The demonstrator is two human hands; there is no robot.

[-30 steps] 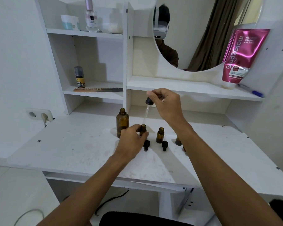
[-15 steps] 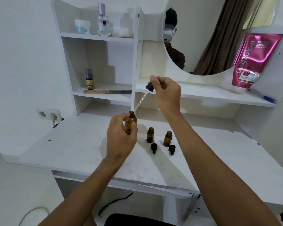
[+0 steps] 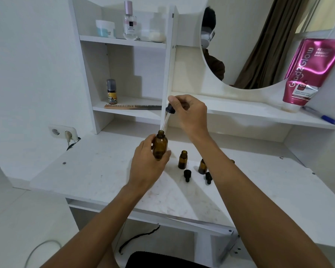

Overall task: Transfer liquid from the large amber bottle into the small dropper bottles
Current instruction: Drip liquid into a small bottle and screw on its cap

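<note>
The left hand (image 3: 149, 165) grips the large amber bottle (image 3: 160, 145), fingers and thumb curled round its lower half, so its base is hidden. The bottle is open at the top and nearly upright. The right hand (image 3: 190, 113), above and just to the right, pinches the black rubber bulb of a dropper (image 3: 170, 109) between thumb and fingertips. The dropper's glass tube slants down and left, and its tip is at the bottle's mouth; whether it has gone inside cannot be told.

To the right of the large bottle, two small dropper bottles stand open on the white desk (image 3: 85, 171): the nearer one (image 3: 182, 159) in plain view, the other (image 3: 202, 167) partly hidden behind the right forearm. A black cap (image 3: 187, 175) lies just in front of the first, and a second cap (image 3: 208, 177) in front of the other.

Behind them, a comb (image 3: 132, 106) and a little yellow-labelled bottle (image 3: 112, 91) sit on the lower shelf. A pink tube (image 3: 313, 72) leans beside the round mirror (image 3: 259, 45).
</note>
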